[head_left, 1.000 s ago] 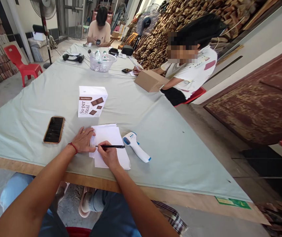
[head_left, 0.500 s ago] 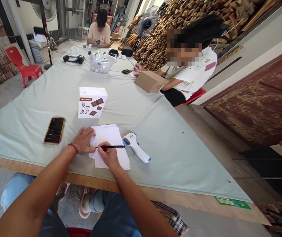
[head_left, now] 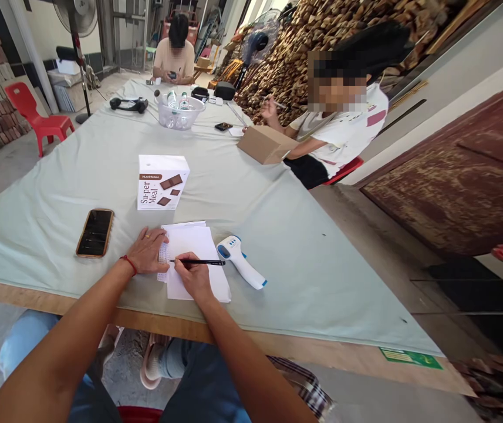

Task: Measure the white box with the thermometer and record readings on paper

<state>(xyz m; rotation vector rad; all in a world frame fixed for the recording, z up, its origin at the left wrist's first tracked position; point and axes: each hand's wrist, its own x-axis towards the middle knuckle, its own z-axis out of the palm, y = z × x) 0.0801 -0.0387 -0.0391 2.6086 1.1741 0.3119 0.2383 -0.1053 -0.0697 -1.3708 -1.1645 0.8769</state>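
My right hand [head_left: 195, 277] is closed on a black pen [head_left: 209, 262], its tip over the left part of a white sheet of paper [head_left: 192, 241]. Under that sheet lie more sheets, and a strip with handwriting [head_left: 162, 252] shows along the left side. Flat on the left edge of the papers rests my left hand [head_left: 147, 251], its fingers stretched out. Just right of the papers lies a white and blue infrared thermometer [head_left: 243, 263]. A phone [head_left: 95, 233] in an orange-brown case is to the left, and a white Super Meal box [head_left: 163, 183] stands beyond the papers.
A pale cloth covers the table [head_left: 290, 276]. Farther back are a clear basin [head_left: 179, 113] with bottles, a cardboard box [head_left: 265, 144] and a black phone [head_left: 223, 126]. One person sits at the right with a pen, another at the far end.
The person at the right has raised a hand with the pen off the table. My hands stay at the papers; the pen has barely moved. The view has shifted slightly.
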